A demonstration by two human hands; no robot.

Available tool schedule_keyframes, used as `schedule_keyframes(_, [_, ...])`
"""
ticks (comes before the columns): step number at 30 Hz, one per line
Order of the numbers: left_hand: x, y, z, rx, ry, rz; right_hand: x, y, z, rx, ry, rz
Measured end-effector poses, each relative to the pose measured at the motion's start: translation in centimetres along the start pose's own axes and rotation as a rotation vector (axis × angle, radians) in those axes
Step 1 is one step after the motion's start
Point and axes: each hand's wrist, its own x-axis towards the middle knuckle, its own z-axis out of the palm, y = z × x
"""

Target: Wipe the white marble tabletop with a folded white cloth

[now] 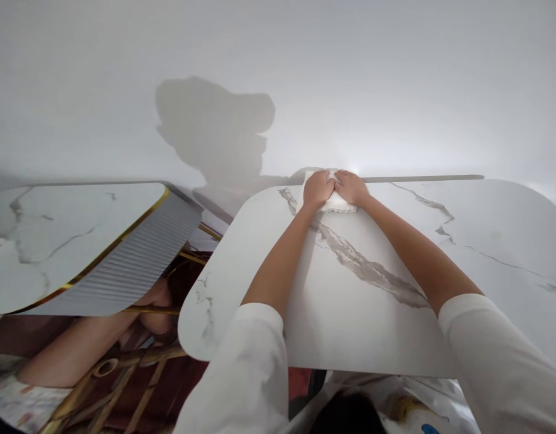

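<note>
My left hand and my right hand are side by side at the far edge of a white marble-patterned tabletop, thumbs nearly touching. Both press down on a folded white cloth with a scalloped edge, fingers curled over it and closed. Part of the cloth is hidden beneath my palms. Both arms stretch forward across the table, in white sleeves. Grey-brown veining runs diagonally over the surface between my forearms.
A pale wall rises right behind the tabletop. To the left stands a marble-patterned cabinet top with gold trim and a ribbed grey side. Below it are another person's bare limb and a wooden slatted frame.
</note>
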Motion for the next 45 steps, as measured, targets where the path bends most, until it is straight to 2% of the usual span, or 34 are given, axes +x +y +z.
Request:
schedule_keyframes(3, [0.2,0.1,-0.1,0.004,-0.009,0.004,0.2,0.0,0.1,-0.017,0.017,-0.009])
schedule_keyframes(7, [-0.7,0.5,-0.5,0.033,-0.020,0.029,-0.4,-0.3,0.3,-0.089,0.027,-0.042])
schedule_keyframes(13, [-4.0,1.4,-1.1,0.041,-0.016,0.112,-4.2,-1.6,0.4,-0.118,0.002,0.000])
schedule_keyframes(18, [-9.9,2.1,-3.2,0.030,-0.046,0.216,-10.1,-4.8,-0.1,-0.138,-0.005,0.019])
schedule_keyframes(25, [-20.8,2.8,-7.0,0.097,-0.072,0.175,-19.8,-11.0,-0.4,-0.121,0.026,-0.044])
schedule_keyframes(29, [-25.0,4.0,-7.9,0.137,-0.093,0.125,-23.6,-12.4,-1.2,-0.093,-0.019,-0.103])
schedule_keyframes(33, [-27.2,6.7,-7.9,0.138,-0.156,0.035,-26.5,-11.4,-2.4,-0.071,-0.026,-0.112])
schedule_keyframes(37, [-27.9,10.2,-6.9,0.067,-0.192,0.026,-29.0,-8.9,-3.7,-0.080,-0.002,-0.091])
schedule_keyframes(41, [-27.2,13.0,-5.3,0.023,-0.210,0.062,-30.3,-5.7,-4.7,-0.112,0.018,-0.066])
schedule_keyframes(45, [-24.8,14.5,-3.8,0.033,-0.216,0.075,-28.7,-3.1,-5.2,-0.151,-0.013,-0.037])
